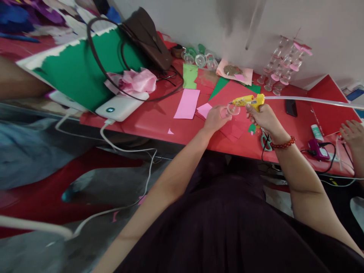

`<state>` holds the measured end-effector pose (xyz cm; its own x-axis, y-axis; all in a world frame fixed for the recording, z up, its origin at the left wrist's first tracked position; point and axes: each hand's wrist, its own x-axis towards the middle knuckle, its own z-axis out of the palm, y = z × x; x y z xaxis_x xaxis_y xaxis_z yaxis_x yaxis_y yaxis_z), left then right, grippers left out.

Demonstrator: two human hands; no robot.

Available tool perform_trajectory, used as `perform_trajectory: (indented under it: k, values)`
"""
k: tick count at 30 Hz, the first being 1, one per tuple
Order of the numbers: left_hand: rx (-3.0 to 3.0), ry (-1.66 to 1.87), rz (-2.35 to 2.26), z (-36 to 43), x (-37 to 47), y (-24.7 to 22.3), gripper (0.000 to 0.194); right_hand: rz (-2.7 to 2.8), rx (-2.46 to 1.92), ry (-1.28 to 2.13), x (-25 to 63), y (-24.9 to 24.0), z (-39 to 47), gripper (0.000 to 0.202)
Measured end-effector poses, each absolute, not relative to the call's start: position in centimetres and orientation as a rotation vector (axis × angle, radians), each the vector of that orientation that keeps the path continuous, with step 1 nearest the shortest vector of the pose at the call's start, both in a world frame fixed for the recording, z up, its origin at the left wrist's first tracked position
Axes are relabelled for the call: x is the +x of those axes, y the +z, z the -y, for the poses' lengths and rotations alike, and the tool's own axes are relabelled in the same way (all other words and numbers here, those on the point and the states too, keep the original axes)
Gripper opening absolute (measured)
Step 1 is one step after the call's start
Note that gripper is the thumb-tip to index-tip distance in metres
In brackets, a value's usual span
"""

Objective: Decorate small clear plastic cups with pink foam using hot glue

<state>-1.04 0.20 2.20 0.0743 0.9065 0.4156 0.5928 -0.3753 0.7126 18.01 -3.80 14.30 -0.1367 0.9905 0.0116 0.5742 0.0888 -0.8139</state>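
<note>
My right hand (pixel 264 117) is wrapped round a yellow hot glue gun (pixel 257 101), with a long clear glue stick (pixel 307 99) running out of its back end. The gun's nozzle points left, at the rim of a small clear plastic cup (pixel 233 109). In my left hand (pixel 215 119) the fingers are closed on this cup, which lies on its side just above the table; a pinkish part shows at its near end. Pink paper (pixel 204 110) and red sheets lie under and beside my left hand. Green-handled scissors (pixel 266 141) rest below my right wrist.
Several clear cups (pixel 200 60) stand by the wall, near a brown bag (pixel 148 38). A hanging cup ornament (pixel 287 62) is at the back right. A white power bank (pixel 122 106) with a cable sits left. Another person's hand (pixel 352 132) is at the right edge.
</note>
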Motion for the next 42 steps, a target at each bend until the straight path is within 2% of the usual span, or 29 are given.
perform_trajectory:
  k: [9,18,24,42]
  values:
    - [1.973,1.248,-1.494,-0.4,-1.1,1.8,0.022,1.783,-1.562,0.875,18.5,14.1,3.6,0.056]
    - [1.959,1.24,-1.509,-0.6,-1.2,1.4,0.029,1.819,-1.574,0.846,18.5,14.0,3.2,0.057]
    - [1.98,1.257,-1.503,-0.3,-1.2,1.6,0.022,1.804,-1.592,0.825,18.4,14.2,3.5,0.056]
    - [1.985,1.207,-1.544,-0.6,-1.3,1.1,0.035,1.736,-1.565,0.893,18.4,13.8,3.2,0.052]
